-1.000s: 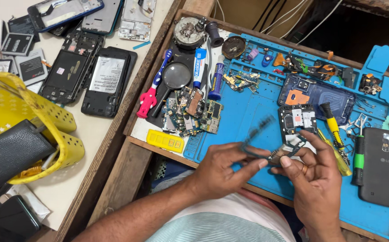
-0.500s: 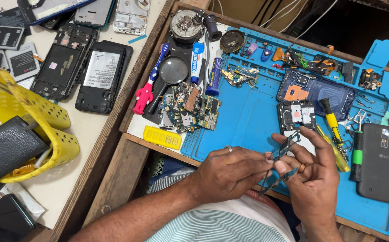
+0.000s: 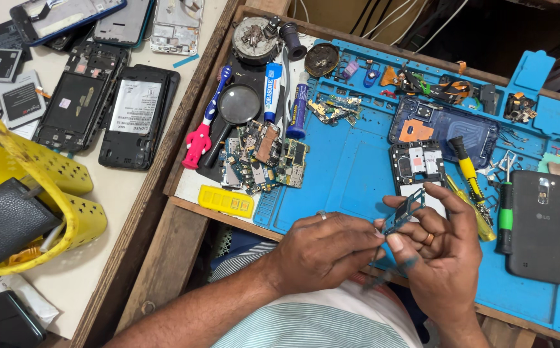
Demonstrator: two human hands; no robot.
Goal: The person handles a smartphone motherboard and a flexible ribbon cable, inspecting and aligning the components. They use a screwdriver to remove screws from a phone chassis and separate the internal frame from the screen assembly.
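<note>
The right hand [image 3: 444, 258] pinches a small circuit board [image 3: 404, 211] between thumb and forefinger, the other fingers curled loosely; the left hand [image 3: 325, 251] is closed in a loose fist beside it, its fingertips meeting the board's lower end, and what else it grips I cannot tell, though a thin blurred tool [image 3: 386, 276], perhaps tweezers, shows just below the two hands; the board sits over the near edge of the blue work mat [image 3: 351, 167], its long axis running diagonally, upper end pointing up and to the right toward the opened phone [image 3: 416, 164]; beyond that phone lies a blue back cover [image 3: 447, 125]; right of it, a yellow-handled screwdriver [image 3: 470, 177], a green-handled one [image 3: 504, 216] and a black phone [image 3: 541, 222]; left on the mat, a heap of boards [image 3: 264, 158], a magnifier [image 3: 238, 106] and glue tubes [image 3: 286, 96]; the yellow perforated basket [image 3: 67, 193], far left of the mat, holds a black wallet [image 3: 3, 222]; since half a second ago the board has tipped more upright and the hands have drawn closer together.
</note>
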